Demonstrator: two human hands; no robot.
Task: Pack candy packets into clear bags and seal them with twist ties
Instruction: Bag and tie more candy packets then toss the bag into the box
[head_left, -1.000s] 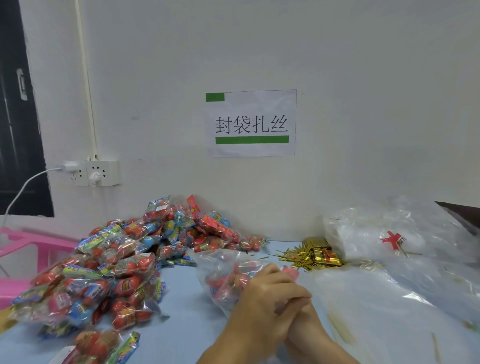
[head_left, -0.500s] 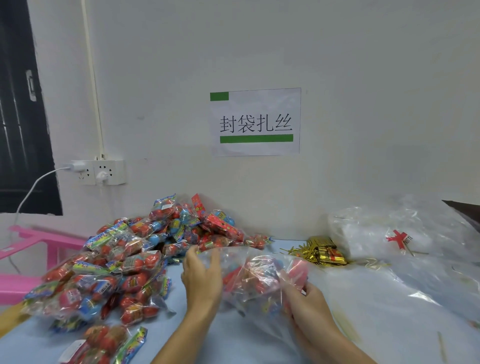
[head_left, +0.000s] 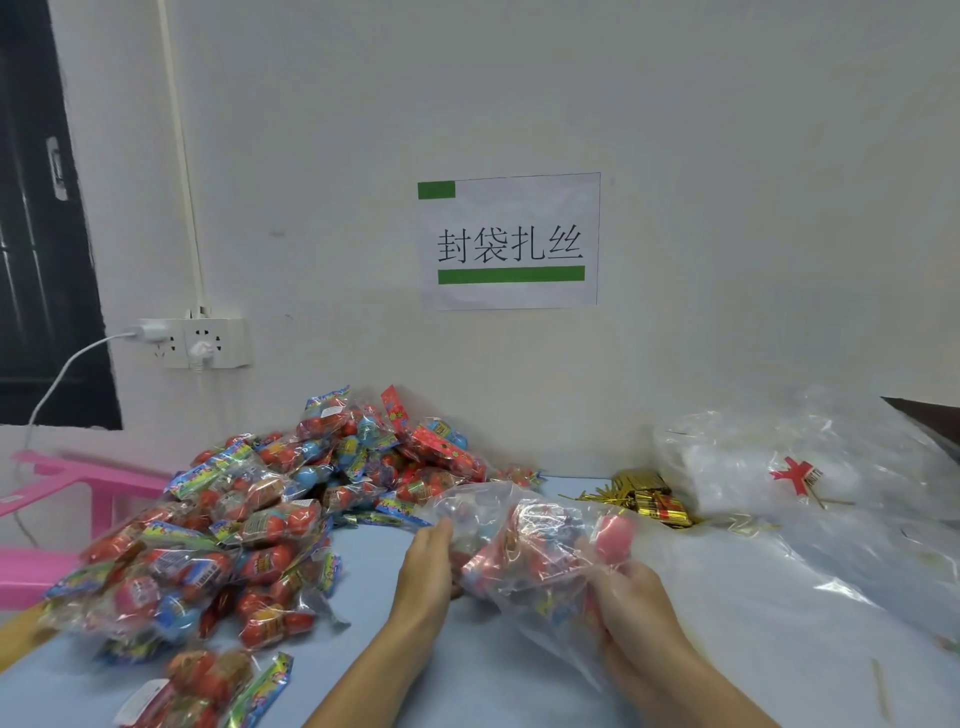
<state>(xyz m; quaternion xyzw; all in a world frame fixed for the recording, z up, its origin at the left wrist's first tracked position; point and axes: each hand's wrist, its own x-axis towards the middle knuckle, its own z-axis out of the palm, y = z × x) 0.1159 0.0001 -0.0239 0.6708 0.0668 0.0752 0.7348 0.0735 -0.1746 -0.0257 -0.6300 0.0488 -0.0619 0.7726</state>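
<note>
While both my hands work at the middle of the table (head_left: 467, 670), items stand thus. Clear bag (head_left: 524, 551), holding candy packets: lifted between hands. Left hand (head_left: 428, 569): fingers straight, flat against the bag's left side. Right hand (head_left: 631, 597): curled, grasping the bag's right side. Candy pile (head_left: 249, 525): left edge, against the wall. Gold twist ties (head_left: 644, 499): far edge. Empty bags (head_left: 831, 493): right side.

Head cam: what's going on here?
A person is packing candy. Both hands hold a clear bag with candy packets inside, just above the blue table: the left hand against its side, the right hand gripping it from below. A big candy pile lies left, gold twist ties behind. No tie on yet.
</note>
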